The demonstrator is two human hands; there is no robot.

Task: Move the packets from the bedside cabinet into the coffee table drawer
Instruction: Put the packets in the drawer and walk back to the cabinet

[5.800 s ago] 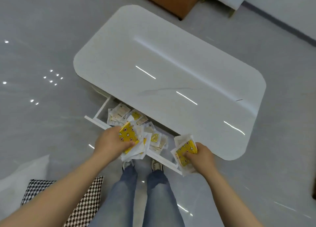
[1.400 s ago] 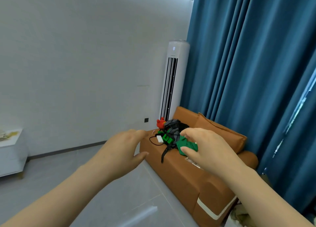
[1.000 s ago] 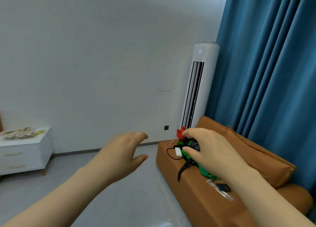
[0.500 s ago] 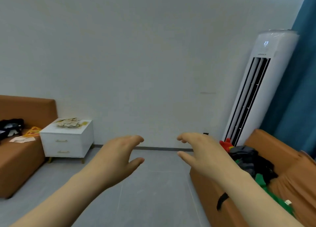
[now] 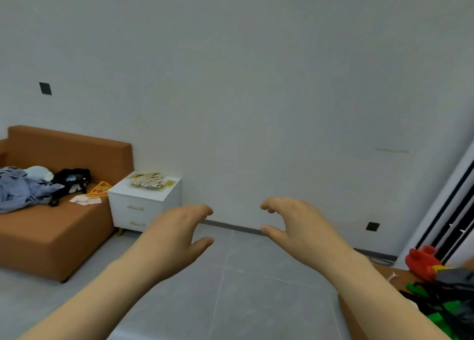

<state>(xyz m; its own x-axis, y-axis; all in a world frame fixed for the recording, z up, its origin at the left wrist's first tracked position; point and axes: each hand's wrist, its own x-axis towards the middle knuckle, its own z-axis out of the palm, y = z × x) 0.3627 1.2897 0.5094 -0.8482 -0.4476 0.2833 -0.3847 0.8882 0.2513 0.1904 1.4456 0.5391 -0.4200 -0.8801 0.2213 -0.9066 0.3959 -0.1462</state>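
Head view: your left hand [image 5: 177, 234] and right hand [image 5: 295, 227] hover loosely curled, empty (fetching step, I judge); walk to the packets [image 5: 150, 182] on the far-left bedside cabinet [image 5: 143, 212].

Atop white two-drawer bedside cabinet [image 5: 138, 211], piled pale and yellow paper packets [image 5: 150, 181]: too small to count, print unreadable. Cabinet's lower right corner hidden behind left hand [image 5: 177, 237]. Left of cabinet, orange fabric sofa [image 5: 51, 227]: cut by frame edge.
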